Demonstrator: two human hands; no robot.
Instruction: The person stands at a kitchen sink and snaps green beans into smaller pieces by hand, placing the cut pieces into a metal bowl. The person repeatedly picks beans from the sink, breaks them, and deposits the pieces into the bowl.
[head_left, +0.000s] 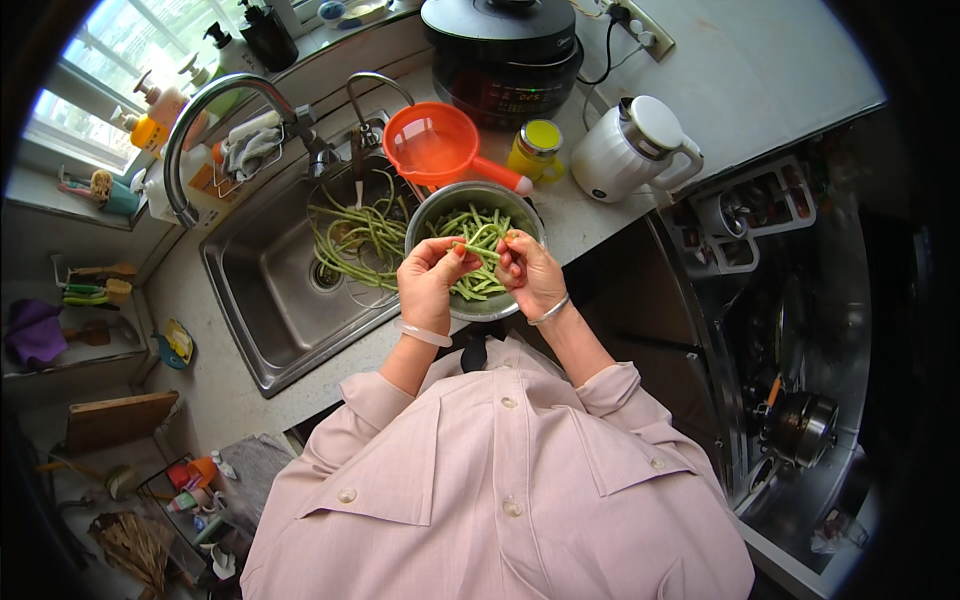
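Both my hands are over a round metal bowl (535, 217) that holds many short pieces of green bean (474, 285). My left hand (429, 277), with a pale bangle at its wrist, pinches one end of a long green bean (478, 250) between thumb and fingers. My right hand (534, 276), with a silver bangle, grips the bean's other part, which bends up near the fingertips. Long whole beans (360, 232) lie in a heap at the sink's right side, left of the bowl.
A steel sink (262, 262) with a curved faucet (174, 165) is at the left. Behind the bowl stand a red plastic ladle (433, 142), a yellow lidded mug (537, 150), a white electric kettle (626, 154) and a black electric cooker (499, 67). An open drawer (795, 330) holds cookware at the right.
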